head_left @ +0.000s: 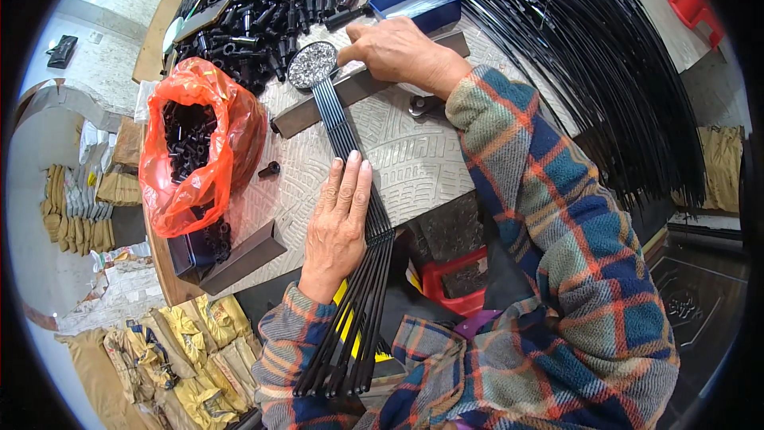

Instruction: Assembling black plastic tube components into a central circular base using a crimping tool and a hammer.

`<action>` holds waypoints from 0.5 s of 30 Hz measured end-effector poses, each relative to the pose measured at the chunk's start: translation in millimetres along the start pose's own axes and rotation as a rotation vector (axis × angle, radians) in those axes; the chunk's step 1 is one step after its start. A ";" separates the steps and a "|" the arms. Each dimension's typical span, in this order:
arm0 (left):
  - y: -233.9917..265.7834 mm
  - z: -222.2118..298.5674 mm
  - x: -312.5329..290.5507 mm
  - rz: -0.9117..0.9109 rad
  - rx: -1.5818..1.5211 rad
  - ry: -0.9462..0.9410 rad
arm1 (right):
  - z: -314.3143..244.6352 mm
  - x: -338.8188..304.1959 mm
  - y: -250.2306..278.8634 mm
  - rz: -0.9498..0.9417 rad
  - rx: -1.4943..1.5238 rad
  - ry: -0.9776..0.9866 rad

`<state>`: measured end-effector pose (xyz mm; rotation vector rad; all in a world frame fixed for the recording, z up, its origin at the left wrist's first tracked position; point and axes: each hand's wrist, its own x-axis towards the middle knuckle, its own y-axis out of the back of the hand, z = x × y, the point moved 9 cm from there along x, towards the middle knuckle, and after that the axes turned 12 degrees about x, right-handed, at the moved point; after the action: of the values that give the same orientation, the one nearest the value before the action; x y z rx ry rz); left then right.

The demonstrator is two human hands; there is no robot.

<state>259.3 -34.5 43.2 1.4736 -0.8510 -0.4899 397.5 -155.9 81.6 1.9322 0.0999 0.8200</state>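
My left hand (pixel 338 215) lies with its fingers stretched out and together on a row of thin black rods (pixel 342 139). The rods run side by side over an angled metal bar (pixel 298 115), their far ends at a round dish (pixel 313 64) of small silvery pieces. Below my left hand the rods fan out past the table's near edge. My right hand (pixel 398 52) is at the dish's right rim, fingers curled and thumb and forefinger drawn together. Whatever they pinch, if anything, is too small to make out.
An orange plastic bag (pixel 247 123) of black tubular parts stands at left, beside one loose part (pixel 270 169). More black parts (pixel 294 0) are heaped behind, near a blue tray (pixel 442 14). Long black rods (pixel 589 40) spread at right. A metal angle piece (pixel 243 259) lies near left.
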 end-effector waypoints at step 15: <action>0.1 -3.9 -4.9 0.014 -0.002 -0.016 | -8.8 8.8 -11.3 0.008 0.005 0.068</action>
<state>259.0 -28.2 42.7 1.4629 -0.8723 -0.4929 402.2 -139.9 79.2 1.9110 0.1355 0.8914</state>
